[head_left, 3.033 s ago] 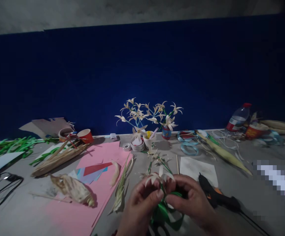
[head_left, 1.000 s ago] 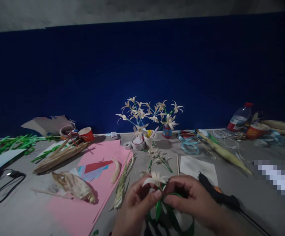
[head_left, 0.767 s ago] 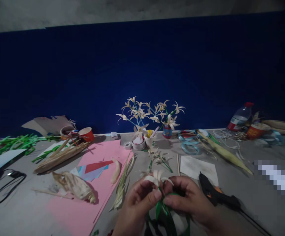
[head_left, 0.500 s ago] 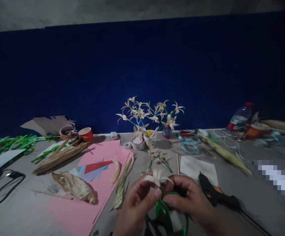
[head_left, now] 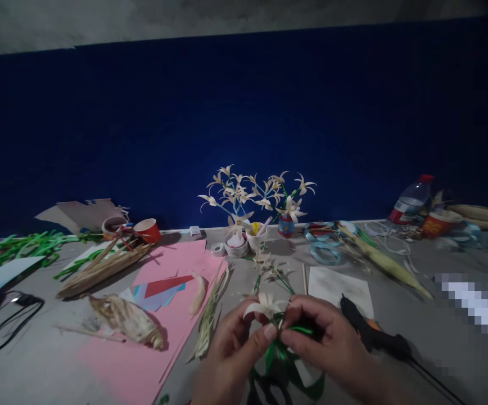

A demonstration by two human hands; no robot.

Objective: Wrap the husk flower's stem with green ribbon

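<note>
My left hand [head_left: 234, 351] and my right hand [head_left: 327, 344] meet low in the middle of the view, fingers pinched together. Between them stands a small cream husk flower [head_left: 265, 304] on a thin stem. My left thumb and fingers pinch the stem just under the bloom. My right fingers pinch a shiny green ribbon [head_left: 288, 354] against that stem; loose ribbon loops hang below both hands. The stem's lower part is hidden behind my fingers.
A black glue gun [head_left: 374, 334] lies right of my hands, beside a white sheet [head_left: 340, 286]. Pink paper [head_left: 159, 315], dry husks [head_left: 123, 319] and split stalks [head_left: 100, 270] lie left. Finished flowers in cups [head_left: 254, 208], tape rings [head_left: 324, 253] and a bottle [head_left: 408, 201] stand along the blue wall.
Over three seconds both hands stay together on the flower, turning it slightly; the bloom tilts and shifts between the fingers and the green ribbon loops move around the stem below it.
</note>
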